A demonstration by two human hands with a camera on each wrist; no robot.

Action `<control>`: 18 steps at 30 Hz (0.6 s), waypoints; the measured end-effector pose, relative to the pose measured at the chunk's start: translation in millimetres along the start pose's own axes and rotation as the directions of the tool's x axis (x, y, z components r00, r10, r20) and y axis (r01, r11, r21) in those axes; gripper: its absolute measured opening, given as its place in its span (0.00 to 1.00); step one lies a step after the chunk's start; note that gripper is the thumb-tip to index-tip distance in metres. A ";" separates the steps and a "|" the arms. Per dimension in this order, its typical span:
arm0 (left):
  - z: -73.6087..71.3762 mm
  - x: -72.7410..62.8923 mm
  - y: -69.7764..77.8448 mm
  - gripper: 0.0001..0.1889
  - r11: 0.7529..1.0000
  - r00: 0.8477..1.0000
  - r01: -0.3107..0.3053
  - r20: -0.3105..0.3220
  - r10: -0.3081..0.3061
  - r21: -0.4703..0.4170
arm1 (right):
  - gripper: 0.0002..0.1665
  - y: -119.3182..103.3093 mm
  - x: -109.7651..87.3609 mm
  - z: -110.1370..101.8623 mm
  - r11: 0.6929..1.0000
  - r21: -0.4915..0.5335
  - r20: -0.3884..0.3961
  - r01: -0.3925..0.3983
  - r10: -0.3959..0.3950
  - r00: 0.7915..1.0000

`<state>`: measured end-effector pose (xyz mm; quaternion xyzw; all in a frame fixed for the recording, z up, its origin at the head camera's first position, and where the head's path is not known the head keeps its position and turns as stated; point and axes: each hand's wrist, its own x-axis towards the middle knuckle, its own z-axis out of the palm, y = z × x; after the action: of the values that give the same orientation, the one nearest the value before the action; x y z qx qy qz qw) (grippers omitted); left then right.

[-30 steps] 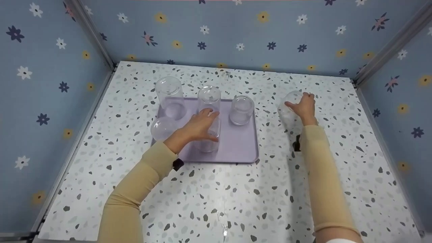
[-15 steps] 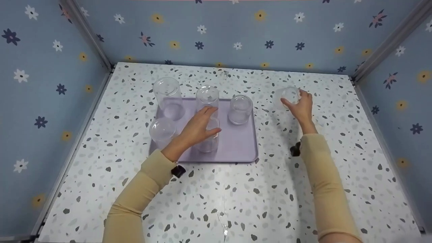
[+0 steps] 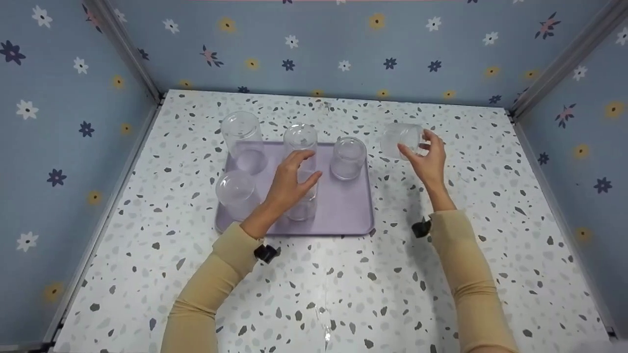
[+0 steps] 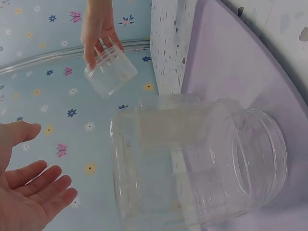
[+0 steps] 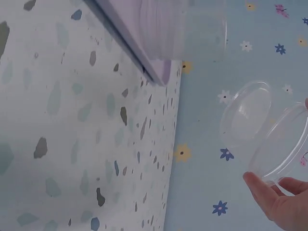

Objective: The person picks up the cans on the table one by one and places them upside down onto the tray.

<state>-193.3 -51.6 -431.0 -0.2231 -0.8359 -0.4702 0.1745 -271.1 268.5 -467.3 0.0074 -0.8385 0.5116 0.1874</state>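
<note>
A lilac tray (image 3: 346,213) carries several clear jars, bases up. Over its front middle jar (image 3: 302,208) hovers my left hand (image 3: 284,184), fingers parted. The left wrist view has that hand (image 4: 33,187) apart from the nearest jar (image 4: 163,168), whose threaded mouth faces down on the tray. Right of the tray, in the air, my right hand (image 3: 429,159) grips another clear jar (image 3: 396,139) near its rim. That jar lies tipped on its side, its base pointing left. In the right wrist view, thumb and fingers (image 5: 262,192) pinch the rim of the held jar (image 5: 248,115).
The back row on the tray has a tall jar (image 3: 240,127) at left, another jar (image 3: 300,135) in the middle and a shorter jar (image 3: 349,157) at right. A further jar (image 3: 238,191) stands front left. Flowered panels (image 3: 319,44) enclose the speckled table (image 3: 324,284).
My right hand has moved left toward the tray with its jar, which has turned onto its side. The left hand's fingers have lifted and opened slightly over the front middle jar.
</note>
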 end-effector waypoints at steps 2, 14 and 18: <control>3.4 -0.3 0.1 0.19 0.999 0.999 -0.002 -0.035 0.001 -0.033 | 0.45 -4.3 -5.6 2.0 0.999 0.051 0.000 0.012 -0.012 1.000; 16.7 -0.9 8.4 0.20 0.975 0.986 0.006 -0.164 -0.043 -0.223 | 0.34 -56.1 -43.7 12.6 0.968 0.252 0.065 -0.009 -0.007 0.998; 13.2 -3.0 28.3 0.20 0.963 0.984 -0.004 -0.171 -0.043 -0.268 | 0.34 -58.6 -55.6 18.3 0.950 0.314 0.086 0.000 -0.029 0.996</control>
<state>-176.7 -27.9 -419.0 -0.1941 -0.7483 -0.5983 0.2109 -213.1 214.9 -442.6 0.0662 -0.7542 0.6359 0.1497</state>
